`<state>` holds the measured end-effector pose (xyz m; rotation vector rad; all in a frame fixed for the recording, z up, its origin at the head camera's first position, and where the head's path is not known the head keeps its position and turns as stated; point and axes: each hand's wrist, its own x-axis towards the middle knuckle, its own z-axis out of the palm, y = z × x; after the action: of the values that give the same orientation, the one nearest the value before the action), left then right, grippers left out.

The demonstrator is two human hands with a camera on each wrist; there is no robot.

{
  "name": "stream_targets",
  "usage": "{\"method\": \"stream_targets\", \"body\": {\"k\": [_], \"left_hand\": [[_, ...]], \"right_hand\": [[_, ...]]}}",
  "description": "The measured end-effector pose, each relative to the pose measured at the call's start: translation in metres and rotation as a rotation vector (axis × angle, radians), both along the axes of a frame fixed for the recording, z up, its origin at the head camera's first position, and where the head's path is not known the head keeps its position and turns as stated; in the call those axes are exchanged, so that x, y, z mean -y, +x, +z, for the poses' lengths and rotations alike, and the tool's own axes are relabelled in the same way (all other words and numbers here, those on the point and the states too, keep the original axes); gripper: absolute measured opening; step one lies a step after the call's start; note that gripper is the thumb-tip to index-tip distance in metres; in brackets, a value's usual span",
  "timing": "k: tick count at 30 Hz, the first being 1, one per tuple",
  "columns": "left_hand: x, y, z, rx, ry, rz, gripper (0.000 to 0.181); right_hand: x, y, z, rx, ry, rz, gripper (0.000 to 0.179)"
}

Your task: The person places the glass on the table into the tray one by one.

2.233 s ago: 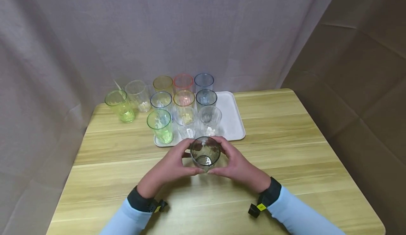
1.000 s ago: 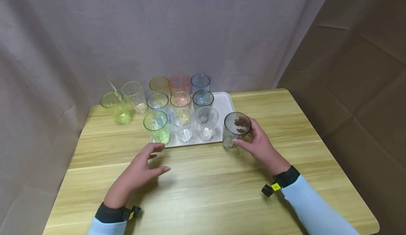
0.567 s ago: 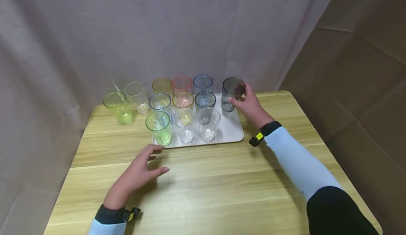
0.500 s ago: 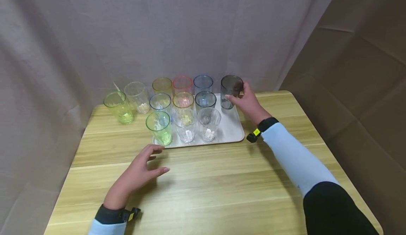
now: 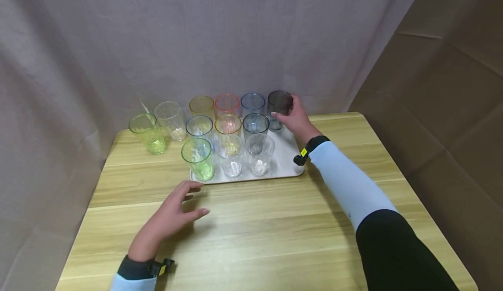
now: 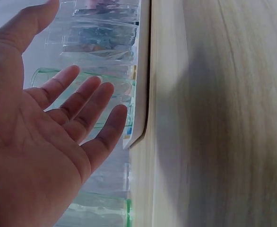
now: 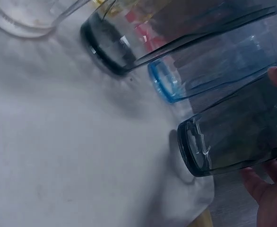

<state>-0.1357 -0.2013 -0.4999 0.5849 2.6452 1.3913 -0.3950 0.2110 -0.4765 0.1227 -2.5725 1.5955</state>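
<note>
My right hand holds the smoky grey tumbler at the far right corner of the white tray, at about one o'clock from the tray's middle, thumb and fingers wrapped round its side, so the grip is clamped on the glass. From the head view the tumbler stands upright, mouth up, its long axis vertical, just beside the blue tumbler that ends the back row.

The right wrist view adds what the head view cannot give: the grey tumbler's thick base hangs just above the tray's corner, with a shadow under it, and I cannot tell whether it touches. There the blue tumbler's base sits at eleven o'clock from it, and a darker tumbler's base farther along.

Only the head view takes in the whole set: nine other tumblers in three rows on the tray, plus a green tumbler and a clear tumbler off it at ten o'clock on the tabletop.

My left hand rests on the tabletop near the tray's front left corner, at seven o'clock from its middle. The left wrist view shows its palm bare, fingers straight and spread, gripping nothing, with the tray's edge just beyond them.
</note>
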Motion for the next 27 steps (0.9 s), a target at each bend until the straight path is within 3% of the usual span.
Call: {"method": "stream_targets", "body": {"k": [19,23,27], "left_hand": [[0.004,0.000,-0.001,-0.010,-0.005,0.009,0.071],[0.006,-0.001,-0.001,-0.011,-0.004,0.012,0.071],[0.009,-0.003,-0.001,-0.002,-0.011,0.023,0.072]], "right_hand": [[0.000,0.005,-0.008,0.056,0.047,0.001,0.106],[-0.009,0.017,-0.008,0.065,0.062,0.001,0.109],[-0.022,0.045,-0.010,0.014,0.056,0.016,0.094]]}}
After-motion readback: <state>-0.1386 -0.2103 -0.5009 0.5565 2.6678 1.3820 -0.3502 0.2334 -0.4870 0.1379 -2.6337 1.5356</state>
